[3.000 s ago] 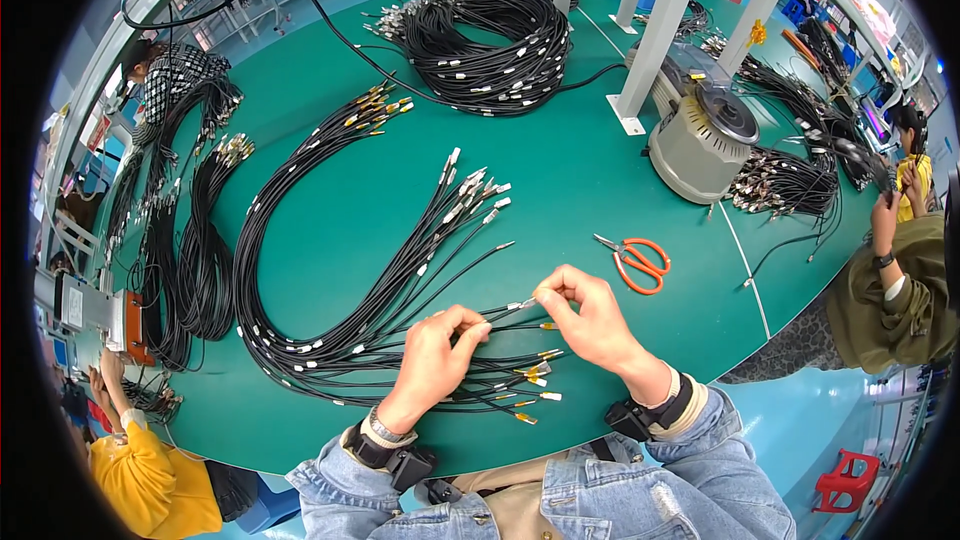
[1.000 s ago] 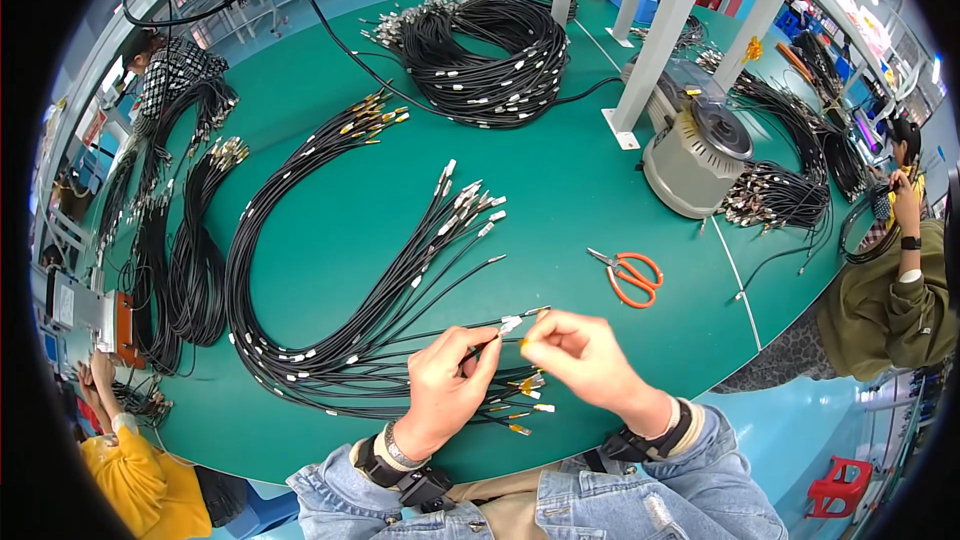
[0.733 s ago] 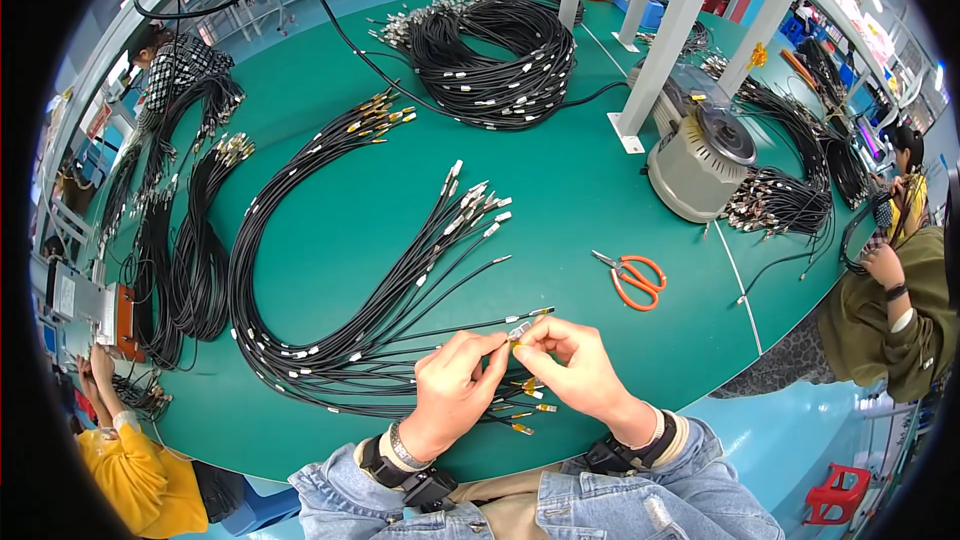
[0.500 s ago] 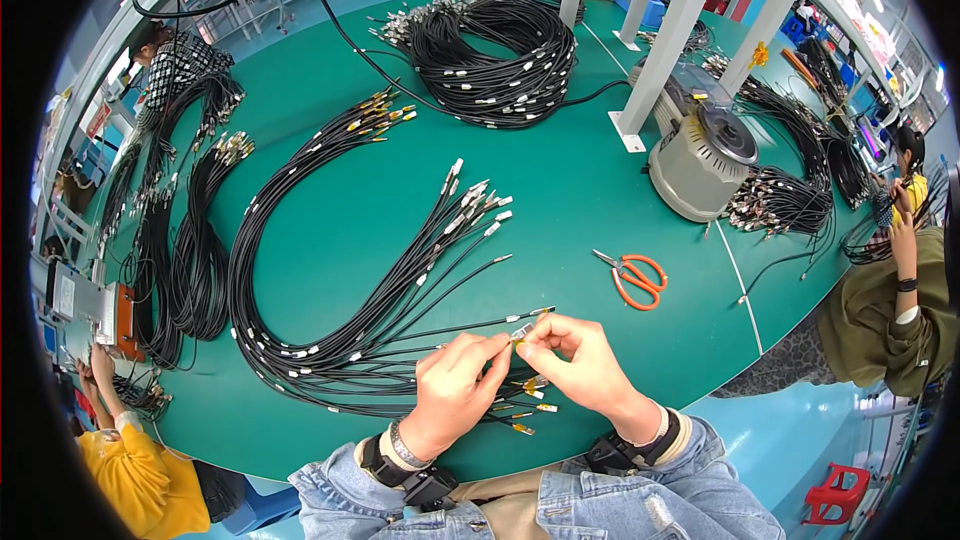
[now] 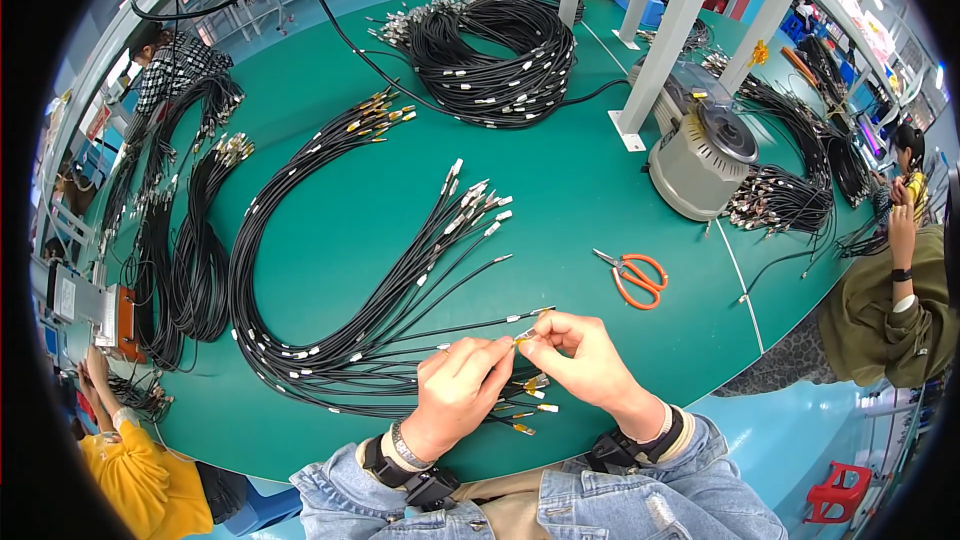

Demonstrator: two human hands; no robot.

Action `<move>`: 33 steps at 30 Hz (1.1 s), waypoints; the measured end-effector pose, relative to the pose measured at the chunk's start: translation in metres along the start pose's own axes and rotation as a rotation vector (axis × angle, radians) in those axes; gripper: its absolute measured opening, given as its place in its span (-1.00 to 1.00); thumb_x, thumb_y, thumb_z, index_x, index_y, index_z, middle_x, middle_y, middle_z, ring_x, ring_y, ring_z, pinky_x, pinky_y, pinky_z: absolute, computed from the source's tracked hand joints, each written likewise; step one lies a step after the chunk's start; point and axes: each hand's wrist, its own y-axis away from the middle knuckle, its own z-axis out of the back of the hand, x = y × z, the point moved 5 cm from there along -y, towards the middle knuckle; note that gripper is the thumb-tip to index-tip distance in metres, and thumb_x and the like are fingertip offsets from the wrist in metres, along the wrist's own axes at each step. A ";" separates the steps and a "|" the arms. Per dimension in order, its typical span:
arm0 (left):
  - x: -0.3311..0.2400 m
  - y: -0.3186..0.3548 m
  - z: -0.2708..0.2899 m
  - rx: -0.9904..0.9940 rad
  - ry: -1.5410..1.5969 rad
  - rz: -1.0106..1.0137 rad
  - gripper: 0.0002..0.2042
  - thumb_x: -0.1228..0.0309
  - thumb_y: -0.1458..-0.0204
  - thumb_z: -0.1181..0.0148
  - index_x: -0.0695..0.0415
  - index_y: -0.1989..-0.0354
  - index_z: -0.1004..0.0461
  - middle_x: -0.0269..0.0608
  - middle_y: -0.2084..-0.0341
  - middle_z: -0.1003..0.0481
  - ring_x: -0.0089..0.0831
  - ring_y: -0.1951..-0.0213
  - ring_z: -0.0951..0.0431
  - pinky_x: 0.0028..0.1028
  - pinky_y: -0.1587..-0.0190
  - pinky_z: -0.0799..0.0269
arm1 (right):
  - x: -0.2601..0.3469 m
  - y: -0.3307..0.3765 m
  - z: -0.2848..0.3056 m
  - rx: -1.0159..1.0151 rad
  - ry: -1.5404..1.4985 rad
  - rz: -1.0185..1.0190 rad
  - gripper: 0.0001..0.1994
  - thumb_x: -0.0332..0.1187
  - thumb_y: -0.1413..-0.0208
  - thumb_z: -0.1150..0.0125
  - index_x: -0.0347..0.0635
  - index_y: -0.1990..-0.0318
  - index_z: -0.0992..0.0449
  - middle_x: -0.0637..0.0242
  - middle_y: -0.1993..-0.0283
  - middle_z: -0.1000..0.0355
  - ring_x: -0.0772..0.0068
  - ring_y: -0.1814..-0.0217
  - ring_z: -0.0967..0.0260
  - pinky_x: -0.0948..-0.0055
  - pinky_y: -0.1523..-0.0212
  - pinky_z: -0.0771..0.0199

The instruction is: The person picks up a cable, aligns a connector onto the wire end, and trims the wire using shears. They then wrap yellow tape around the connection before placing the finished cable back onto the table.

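Close to the front edge of the table, my left hand (image 5: pixel 458 390) and my right hand (image 5: pixel 588 365) meet in a fingertip pinch. Between them is a black cable's end (image 5: pixel 524 336), with a small white and yellow piece on it, partly covered by my fingers. The cable belongs to a long bundle of black cables (image 5: pixel 240 270), which curves round to my left and carries white labels. Several other cable ends with yellow tape (image 5: pixel 524 429) lie under and beside my hands. White-tagged ends (image 5: pixel 480 205) fan out beyond them. Orange-handled scissors (image 5: pixel 640 280) rest to the right of my right hand.
A big coil of black cables (image 5: pixel 490 90) lies at the back. More cable bundles (image 5: pixel 200 250) hang at the left. A round grey machine (image 5: pixel 700 165) stands by white metal posts (image 5: pixel 655 65). Co-workers sit around the table; a red stool (image 5: pixel 838 493) stands on the floor.
My fingertips have shifted slightly over the cable end, covering more of the white piece. Both hands otherwise keep their place. At the right, a co-worker's hands and cables have moved down.
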 end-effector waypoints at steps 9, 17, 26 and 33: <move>-0.004 0.000 0.001 0.005 -0.049 -0.005 -0.74 0.67 0.27 -0.31 0.16 0.36 -0.49 -0.28 0.61 -0.47 -0.54 0.70 -0.42 -0.60 0.68 -0.31 | -0.001 0.000 0.000 0.026 0.005 -0.033 -0.89 -0.45 -0.08 -0.16 -0.30 0.42 -0.41 0.52 0.48 -0.32 0.77 0.43 -0.22 0.67 0.41 -0.24; -0.005 -0.001 0.000 0.014 -0.095 -0.152 -0.63 0.70 0.27 -0.27 0.14 0.19 -0.51 -0.30 0.64 -0.45 -0.50 0.68 -0.44 -0.57 0.65 -0.32 | -0.001 0.000 0.001 0.032 -0.022 -0.026 -0.87 -0.42 -0.06 -0.18 -0.32 0.40 -0.42 0.56 0.55 -0.27 0.79 0.50 -0.13 0.67 0.51 -0.18; -0.003 0.000 0.001 -0.015 -0.087 -0.048 -0.63 0.70 0.25 -0.27 0.18 0.17 -0.51 -0.28 0.67 -0.42 -0.50 0.70 -0.39 -0.56 0.65 -0.29 | -0.003 0.006 0.000 0.051 -0.210 -0.040 -0.79 -0.43 -0.08 -0.16 -0.32 0.15 -0.43 0.51 0.44 -0.30 0.77 0.42 -0.19 0.68 0.40 -0.25; 0.000 0.000 0.002 -0.012 -0.072 0.005 -0.66 0.71 0.21 -0.25 0.22 0.17 -0.50 -0.28 0.70 -0.38 -0.51 0.72 -0.35 -0.55 0.67 -0.25 | -0.004 0.009 -0.007 0.047 -0.300 -0.024 -0.77 -0.46 -0.09 -0.14 -0.30 0.09 -0.40 0.48 0.39 -0.30 0.74 0.37 -0.22 0.66 0.32 -0.27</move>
